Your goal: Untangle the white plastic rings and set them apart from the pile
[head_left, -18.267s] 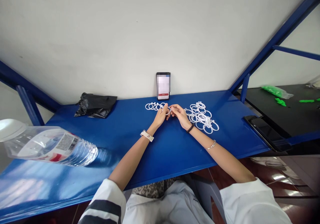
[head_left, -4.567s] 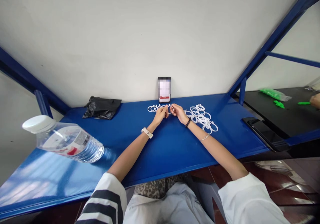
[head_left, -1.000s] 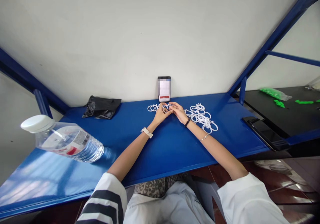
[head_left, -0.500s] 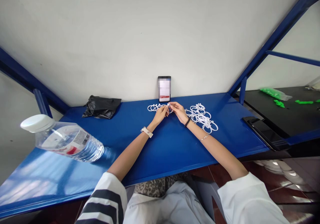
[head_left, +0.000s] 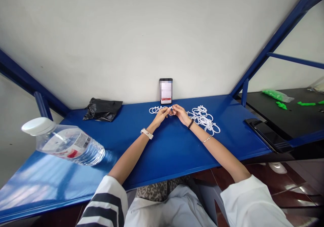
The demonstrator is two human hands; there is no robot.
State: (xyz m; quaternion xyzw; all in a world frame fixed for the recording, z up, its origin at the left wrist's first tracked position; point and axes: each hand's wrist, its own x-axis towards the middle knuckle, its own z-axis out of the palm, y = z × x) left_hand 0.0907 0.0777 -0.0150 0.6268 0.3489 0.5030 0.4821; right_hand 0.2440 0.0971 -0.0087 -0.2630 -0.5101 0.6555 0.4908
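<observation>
My left hand (head_left: pixel 162 115) and my right hand (head_left: pixel 180 113) meet at the back of the blue table (head_left: pixel 162 146), fingers pinched together on a small white plastic ring (head_left: pixel 171 110). To the left of my hands lies a short row of joined white rings (head_left: pixel 156 110). A loose heap of white rings (head_left: pixel 204 118) lies just right of my right wrist. A watch sits on my left wrist, a bead bracelet and a bangle on my right.
A phone (head_left: pixel 165 91) leans upright against the wall behind my hands. A crumpled black bag (head_left: pixel 102 109) lies back left. A water bottle (head_left: pixel 64 142) stands near left. A second phone (head_left: pixel 265 132) lies at the right edge. Green parts (head_left: pixel 278 95) rest on the neighbouring black table.
My hands have stayed at the same spot, with only small finger movements on the ring. The row of joined rings and the heap have not shifted.
</observation>
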